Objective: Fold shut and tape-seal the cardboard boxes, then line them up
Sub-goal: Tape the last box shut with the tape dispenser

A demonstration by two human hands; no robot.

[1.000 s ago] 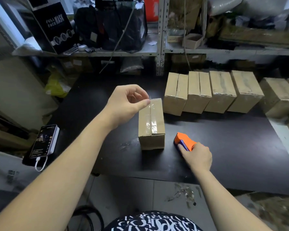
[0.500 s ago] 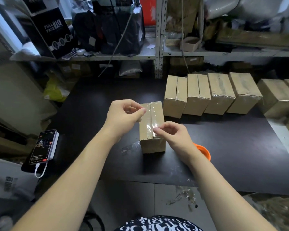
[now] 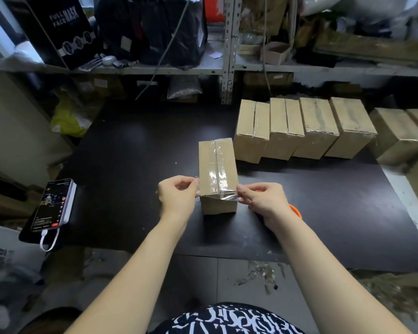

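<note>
Pinches one end of a strip of clear tape (image 3: 223,195) between thumb and curled fingers of the left hand (image 3: 176,197), at the near left top corner of the box (image 3: 205,160). Pinches the other end the same way with the right hand (image 3: 260,201), at the near right corner. Holds the strip stretched across the box's near top edge, touching the cardboard and lapping a little down the front face. Box on a black table (image 3: 130,160), near the front edge, flaps folded shut, a shiny band of tape (image 3: 217,169) along the top seam from far end to near end. Just behind the right wrist, an orange tape dispenser (image 3: 296,211), mostly hidden. Further back and to the right, a row of four closed boxes (image 3: 302,128) side by side, touching one another; glossy tape on the two right ones, on the two left ones cannot tell. Right of the row, by the table's edge, more boxes (image 3: 401,133). At the table's left front corner, a phone (image 3: 51,206) with lit screen, a white cable at its near end. Behind the table, a metal shelf (image 3: 155,68) with a black carton (image 3: 60,27) marked FULL FACE MASK and dark bags (image 3: 155,30).
</note>
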